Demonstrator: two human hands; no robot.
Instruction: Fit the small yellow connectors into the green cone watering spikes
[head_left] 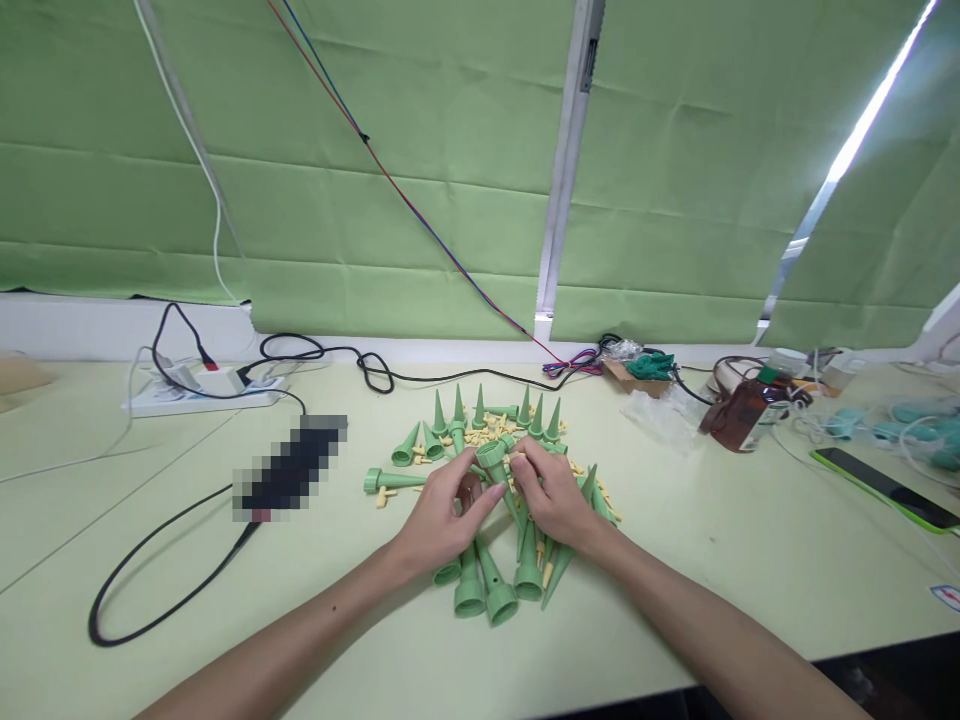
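A green plastic watering spike [493, 457] is held at its wide collar by my left hand [444, 512], with thumb and fingers closed around it. Its pointed end slants down over the pile. My right hand [556, 492] is beside the collar, fingers curled in a pinch. A bit of yellow shows at its fingertips, but whether they grip it is hidden. More green spikes lie below my hands, such as one spike [501, 602] with its open collar facing me. Behind, several spikes [458, 408] stand point up around a heap of small yellow valves [495, 430].
On the left are a white power strip [206, 393], a blurred dark device [292, 470] and its looped black cable [94, 620]. To the right stand a brown bottle [750, 412], a phone [885, 487] with a green edge and a clear plastic bag [664, 422].
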